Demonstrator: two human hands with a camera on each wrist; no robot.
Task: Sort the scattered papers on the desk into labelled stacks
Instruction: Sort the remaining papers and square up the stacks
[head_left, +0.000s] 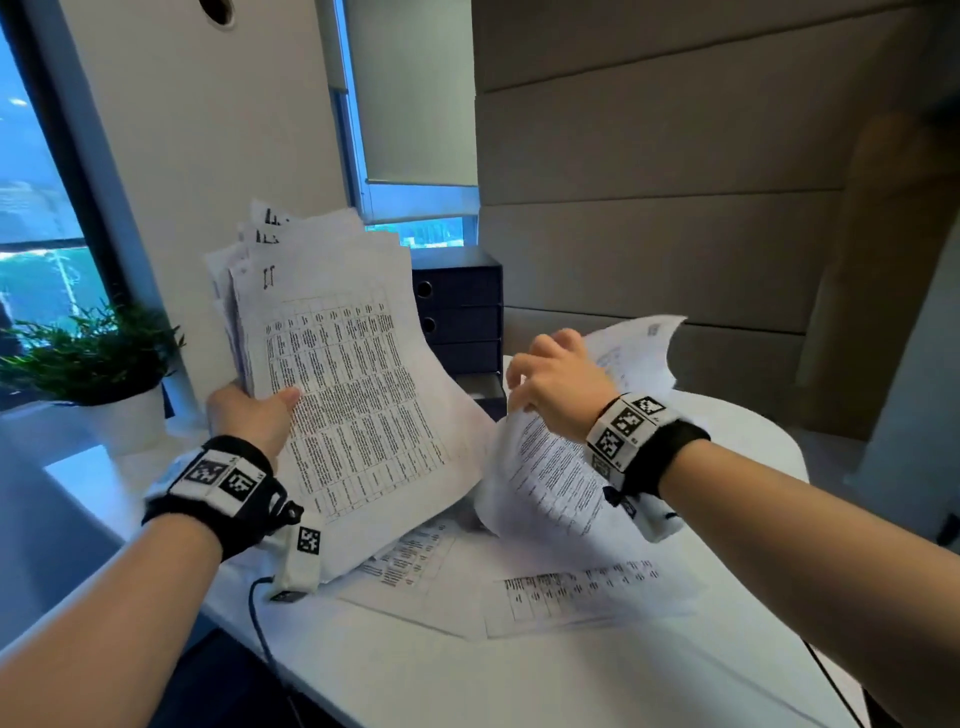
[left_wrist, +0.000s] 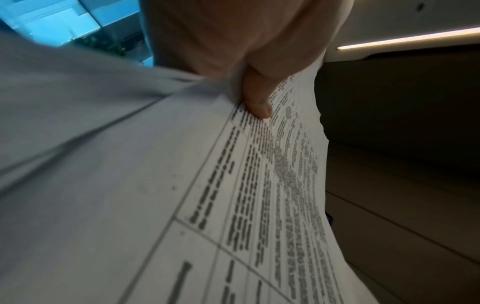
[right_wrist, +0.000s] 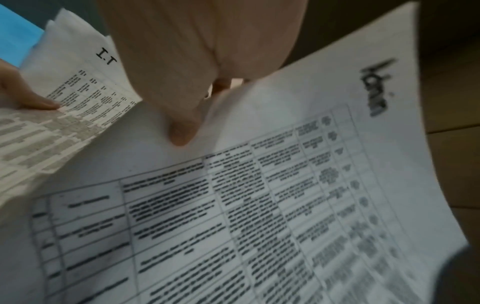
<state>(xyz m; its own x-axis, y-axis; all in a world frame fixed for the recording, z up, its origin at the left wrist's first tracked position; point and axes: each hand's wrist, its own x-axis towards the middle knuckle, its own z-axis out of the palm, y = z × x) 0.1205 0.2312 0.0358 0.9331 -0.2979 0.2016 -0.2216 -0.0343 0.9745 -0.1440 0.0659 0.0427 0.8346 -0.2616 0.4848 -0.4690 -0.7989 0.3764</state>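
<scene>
My left hand (head_left: 249, 415) grips a thick stack of printed papers (head_left: 343, 374) upright above the desk, thumb pressed on the front table sheet (left_wrist: 259, 185). The top sheets carry a handwritten "I.T" mark (right_wrist: 106, 55). My right hand (head_left: 550, 384) pinches a single printed sheet (head_left: 550, 478), curled and lifted to the right of the stack. In the right wrist view that sheet (right_wrist: 259, 205) shows a ruled table with a handwritten word at its top, my thumb (right_wrist: 182, 131) lying on it. Two more table sheets (head_left: 571, 597) lie flat on the white desk (head_left: 467, 675).
A dark drawer unit (head_left: 460, 312) stands at the back of the desk behind the stack. A potted green plant (head_left: 98, 364) sits at the left by the window. A cable (head_left: 260, 623) hangs from the left wrist over the desk's front edge.
</scene>
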